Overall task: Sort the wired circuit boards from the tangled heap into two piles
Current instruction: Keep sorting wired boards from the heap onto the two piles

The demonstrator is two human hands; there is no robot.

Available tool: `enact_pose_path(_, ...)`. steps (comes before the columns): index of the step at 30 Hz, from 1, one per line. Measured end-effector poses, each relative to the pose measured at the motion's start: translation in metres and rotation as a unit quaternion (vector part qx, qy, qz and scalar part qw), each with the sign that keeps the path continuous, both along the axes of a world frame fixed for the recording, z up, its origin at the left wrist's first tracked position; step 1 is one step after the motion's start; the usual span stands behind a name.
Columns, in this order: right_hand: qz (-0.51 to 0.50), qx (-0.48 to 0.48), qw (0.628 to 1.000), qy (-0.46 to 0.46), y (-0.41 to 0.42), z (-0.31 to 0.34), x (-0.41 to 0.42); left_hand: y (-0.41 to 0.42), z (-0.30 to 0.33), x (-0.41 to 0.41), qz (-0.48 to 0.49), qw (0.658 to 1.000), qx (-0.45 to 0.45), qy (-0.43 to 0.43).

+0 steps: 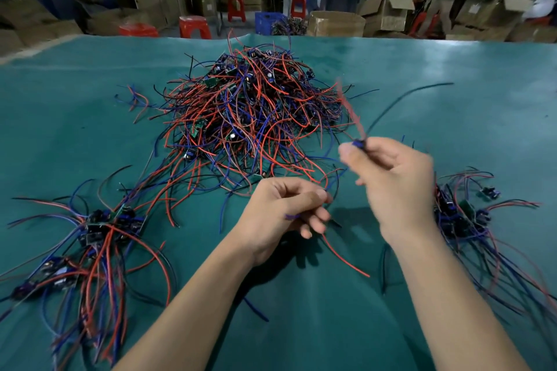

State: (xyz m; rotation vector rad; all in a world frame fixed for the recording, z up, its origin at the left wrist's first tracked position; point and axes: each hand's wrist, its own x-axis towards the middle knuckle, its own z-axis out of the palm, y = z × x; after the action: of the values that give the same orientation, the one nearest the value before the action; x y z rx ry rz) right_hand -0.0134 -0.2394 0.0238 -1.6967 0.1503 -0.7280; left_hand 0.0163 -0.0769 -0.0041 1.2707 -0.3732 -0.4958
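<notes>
Head view: my right hand point(394, 187) pinched small blurred wired circuit board point(359, 143); left hand point(280, 214) fingers point(316, 217) curled round loose wires. Best lift clear of tangled red-blue heap point(250, 117) before dropping.

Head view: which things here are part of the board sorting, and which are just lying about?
Part of the job:
- tangled heap
- left pile
- right pile
- wired board pinched in the right hand
- wires held by the left hand
- green table

Just lying about:
- cardboard boxes
- red stools
- blue crate
</notes>
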Motion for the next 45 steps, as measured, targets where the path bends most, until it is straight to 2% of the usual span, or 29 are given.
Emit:
enact_pose_path(3, -0.054, 0.058, 0.997, -0.014, -0.03, 0.018, -0.014, -0.001, 0.001, -0.003, -0.006, 1.0, 0.018, -0.014)
enact_pose_path(5, -0.073, 0.036, 0.995, 0.053, -0.058, 0.027, -0.03, -0.003, 0.001, -0.005, 0.017, 1.0, 0.015, -0.014)
enact_pose_path(7, -0.13, -0.073, 0.97, 0.192, -0.092, 0.03, -0.046, -0.004, 0.0, -0.002, 0.078, 0.997, 0.008, -0.001)
enact_pose_path(9, -0.165, -0.215, 0.9, 0.34, -0.113, 0.032, -0.064, -0.004, -0.001, 0.001, 0.149, 0.989, 0.009, -0.001)
enact_pose_path(10, -0.164, -0.242, 0.881, 0.373, -0.118, 0.033, -0.07, -0.005, -0.003, 0.003, 0.18, 0.983, 0.018, -0.011)
enact_pose_path(13, -0.142, -0.293, 0.886, 0.331, -0.103, 0.046, -0.071, -0.005, -0.007, 0.004, 0.247, 0.966, 0.056, -0.046)
enact_pose_path(15, -0.067, -0.352, 0.883, 0.303, -0.062, 0.053, -0.057, -0.005, -0.01, 0.005, 0.283, 0.953, 0.081, -0.072)
enact_pose_path(18, 0.082, -0.422, 0.834, 0.347, -0.001, 0.04, -0.023, -0.003, -0.013, 0.008, 0.32, 0.931, 0.13, -0.119)
enact_pose_path(20, 0.114, -0.466, 0.793, 0.375, 0.024, 0.024, -0.002, -0.001, -0.014, 0.009, 0.329, 0.927, 0.136, -0.118)
enact_pose_path(21, 0.112, -0.475, 0.789, 0.374, 0.028, 0.016, 0.006, 0.0, -0.015, 0.01, 0.331, 0.927, 0.136, -0.114)
enact_pose_path(24, 0.086, -0.461, 0.816, 0.339, 0.025, 0.005, 0.018, 0.0, -0.015, 0.011, 0.336, 0.922, 0.151, -0.116)
enact_pose_path(28, 0.126, -0.41, 0.846, 0.316, 0.021, 0.009, 0.025, -0.003, -0.013, 0.013, 0.342, 0.909, 0.193, -0.142)
enact_pose_path(30, 0.113, -0.405, 0.859, 0.293, 0.022, 0.017, 0.033, -0.003, -0.013, 0.013, 0.338, 0.908, 0.2, -0.149)
enact_pose_path(34, 0.015, -0.491, 0.834, 0.251, 0.026, 0.035, 0.067, -0.002, -0.012, 0.011, 0.322, 0.908, 0.213, -0.161)
enact_pose_path(39, 0.007, -0.511, 0.812, 0.281, 0.035, 0.031, 0.114, -0.001, -0.011, 0.01, 0.314, 0.909, 0.22, -0.161)
enact_pose_path(42, 0.021, -0.494, 0.82, 0.288, 0.04, 0.017, 0.126, -0.002, -0.01, 0.011, 0.316, 0.906, 0.228, -0.164)
enact_pose_path(45, 0.008, -0.44, 0.85, 0.29, 0.04, 0.01, 0.13, -0.002, -0.01, 0.011, 0.318, 0.905, 0.232, -0.164)
